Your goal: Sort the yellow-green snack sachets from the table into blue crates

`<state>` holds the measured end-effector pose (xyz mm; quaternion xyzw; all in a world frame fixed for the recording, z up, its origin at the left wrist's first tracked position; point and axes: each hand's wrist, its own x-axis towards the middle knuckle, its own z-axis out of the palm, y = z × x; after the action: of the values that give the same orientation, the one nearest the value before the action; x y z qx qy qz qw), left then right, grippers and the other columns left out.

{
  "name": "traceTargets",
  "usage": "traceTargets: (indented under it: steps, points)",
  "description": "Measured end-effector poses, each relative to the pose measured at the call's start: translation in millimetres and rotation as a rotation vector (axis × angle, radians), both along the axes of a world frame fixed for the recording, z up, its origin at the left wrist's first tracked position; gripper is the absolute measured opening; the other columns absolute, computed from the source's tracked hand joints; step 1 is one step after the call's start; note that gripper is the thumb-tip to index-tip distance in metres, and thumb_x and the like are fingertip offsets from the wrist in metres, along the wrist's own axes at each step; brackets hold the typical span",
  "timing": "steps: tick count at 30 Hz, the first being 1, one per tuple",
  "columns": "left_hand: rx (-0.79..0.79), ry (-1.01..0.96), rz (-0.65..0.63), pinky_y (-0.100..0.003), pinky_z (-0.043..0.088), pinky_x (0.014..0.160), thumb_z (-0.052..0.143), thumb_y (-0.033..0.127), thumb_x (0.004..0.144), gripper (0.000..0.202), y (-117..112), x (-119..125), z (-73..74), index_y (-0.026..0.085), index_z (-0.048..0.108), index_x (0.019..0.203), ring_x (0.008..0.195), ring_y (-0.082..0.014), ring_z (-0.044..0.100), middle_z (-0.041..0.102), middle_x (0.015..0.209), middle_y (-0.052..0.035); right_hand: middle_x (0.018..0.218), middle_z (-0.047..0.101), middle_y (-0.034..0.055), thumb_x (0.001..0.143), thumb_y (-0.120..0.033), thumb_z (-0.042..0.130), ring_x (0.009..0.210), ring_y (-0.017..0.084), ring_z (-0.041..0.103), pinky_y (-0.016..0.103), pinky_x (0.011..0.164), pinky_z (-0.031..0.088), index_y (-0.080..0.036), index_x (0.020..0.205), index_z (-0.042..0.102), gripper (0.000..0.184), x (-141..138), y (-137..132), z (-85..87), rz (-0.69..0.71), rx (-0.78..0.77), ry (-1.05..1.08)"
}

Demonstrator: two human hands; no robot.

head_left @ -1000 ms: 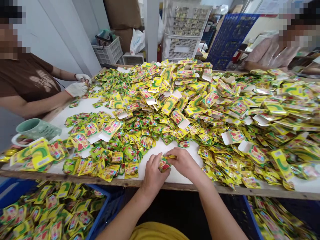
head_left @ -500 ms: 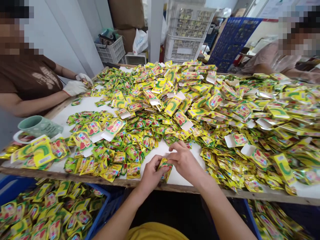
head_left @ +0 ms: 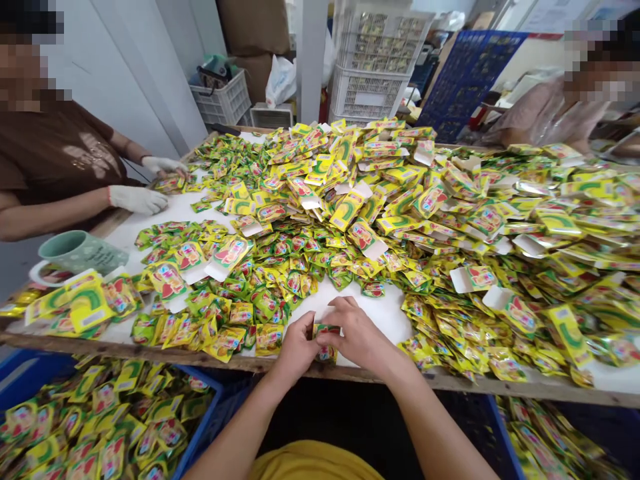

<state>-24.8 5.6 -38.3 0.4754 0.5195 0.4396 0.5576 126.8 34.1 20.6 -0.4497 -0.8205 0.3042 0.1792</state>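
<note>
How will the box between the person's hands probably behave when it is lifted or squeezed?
The box is probably light: flaps on similar boxes look like thin card. It is likely stiffer than the crinkled packets, as its face looks flat. Squeezed hard, such thin card might dent.

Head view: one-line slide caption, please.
Bare left hand and right hand holding a small printed yellow-green packet at a white tabletop heaped with shiny yellow-green sachets.

The left hand and right hand hold a small printed pack
</note>
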Motion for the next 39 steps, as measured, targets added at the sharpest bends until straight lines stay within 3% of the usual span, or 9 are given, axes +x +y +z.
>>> traceTargets:
  steps: [3, 8, 11, 14, 17, 24, 30, 36, 39]
  points:
    - [-0.036, -0.012, 0.017, -0.019, 0.035, 0.055, 0.073, 0.028, 0.065, 0.023, -1.4, 2.6, 2.3, 0.016, 0.055, 0.068, 0.06, -0.0103, 0.044, 0.05, 0.061, 0.0052, 0.096, 0.064, 0.0076, 0.081, -0.028, 0.067, 0.102, 0.025, 0.054, 0.04, 0.086, 0.047, -0.024, 0.085, 0.074, 0.01, 6.6, -9.7, -10.7, -0.184, -0.128, 0.32]
    - [-0.095, -0.107, -0.059, -0.025, 0.046, 0.075, 0.069, 0.039, 0.074, 0.029, -4.4, 4.5, 10.9, 0.016, 0.066, 0.092, 0.084, -0.0186, 0.059, 0.067, 0.085, -0.0021, 0.086, 0.061, 0.0031, 0.071, -0.04, 0.073, 0.062, 0.013, 0.055, 0.021, 0.043, 0.042, -0.021, 0.095, 0.068, 0.031, 11.2, -22.7, -28.5, -0.689, -0.484, 0.883]
    - [-0.135, -0.238, -0.079, -0.03, 0.045, 0.089, 0.053, 0.045, 0.087, 0.035, -6.9, 0.6, 16.1, 0.016, 0.067, 0.102, 0.098, -0.0206, 0.059, 0.069, 0.098, -0.006, 0.076, 0.054, -0.0018, 0.063, -0.033, 0.08, 0.049, 0.005, 0.045, 0.017, 0.037, 0.031, -0.019, 0.092, 0.066, 0.036, 14.6, -22.7, -30.6, -0.624, -0.734, 1.098]
    - [-0.137, -0.226, -0.068, -0.03, 0.045, 0.088, 0.059, 0.041, 0.084, 0.03, -8.2, -5.3, 21.4, 0.015, 0.07, 0.093, 0.093, -0.0193, 0.059, 0.07, 0.096, -0.0059, 0.078, 0.055, -0.0007, 0.065, -0.03, 0.08, 0.059, 0.007, 0.052, 0.019, 0.048, 0.042, -0.019, 0.096, 0.068, 0.035, 24.2, -24.2, -29.7, -0.476, -0.876, 1.205]
    - [-0.143, -0.112, -0.073, -0.026, 0.046, 0.081, 0.071, 0.033, 0.073, 0.022, -5.0, -9.6, 28.8, 0.016, 0.073, 0.087, 0.084, -0.0168, 0.06, 0.071, 0.087, -0.0035, 0.08, 0.057, 0.0001, 0.065, -0.028, 0.079, 0.062, 0.009, 0.055, 0.021, 0.054, 0.046, -0.02, 0.095, 0.068, 0.032, 30.5, -27.1, -29.5, -0.427, -0.861, 1.198]
    - [-0.15, -0.119, -0.083, -0.024, 0.048, 0.072, 0.077, 0.027, 0.066, 0.018, 18.1, -8.8, 35.3, 0.015, 0.073, 0.079, 0.073, -0.0139, 0.062, 0.072, 0.078, -0.0021, 0.051, 0.043, -0.0074, 0.072, -0.029, 0.068, 0.037, 0.004, 0.032, 0.018, 0.035, 0.024, -0.018, 0.083, 0.07, 0.016, 12.5, -14.1, -28.6, -0.47, -0.62, 0.828]
    - [-0.063, -0.053, 0.081, -0.029, 0.054, 0.073, 0.077, 0.032, 0.067, 0.022, 17.9, -6.9, 14.2, 0.016, 0.076, 0.082, 0.076, -0.0185, 0.066, 0.075, 0.083, -0.0059, 0.075, 0.062, 0.0011, 0.072, -0.039, 0.071, 0.048, 0.007, 0.049, 0.022, 0.045, 0.042, -0.02, 0.084, 0.076, 0.024, 10.7, -9.8, -30.8, -0.483, -0.484, 0.857]
    - [0.072, 0.056, 0.054, -0.027, 0.052, 0.078, 0.067, 0.032, 0.078, 0.026, 15.8, 0.5, 8.2, 0.019, 0.072, 0.1, 0.086, -0.0179, 0.066, 0.073, 0.097, -0.0064, 0.051, 0.061, -0.0013, 0.06, -0.037, 0.081, 0.042, 0.009, 0.048, 0.022, 0.043, 0.043, -0.017, 0.079, 0.076, 0.029, 8.7, -8.6, -35.8, -0.598, -0.598, 0.888]
    - [0.165, 0.162, -0.018, -0.025, 0.049, 0.073, 0.064, 0.031, 0.081, 0.018, 19.9, 1.5, 13.4, 0.018, 0.074, 0.089, 0.079, -0.0164, 0.064, 0.072, 0.087, -0.0048, 0.052, 0.062, -0.0001, 0.057, -0.037, 0.081, 0.042, 0.009, 0.049, 0.022, 0.04, 0.045, -0.016, 0.072, 0.075, 0.026, 6.0, -6.4, -35.6, -0.633, -0.581, 0.905]
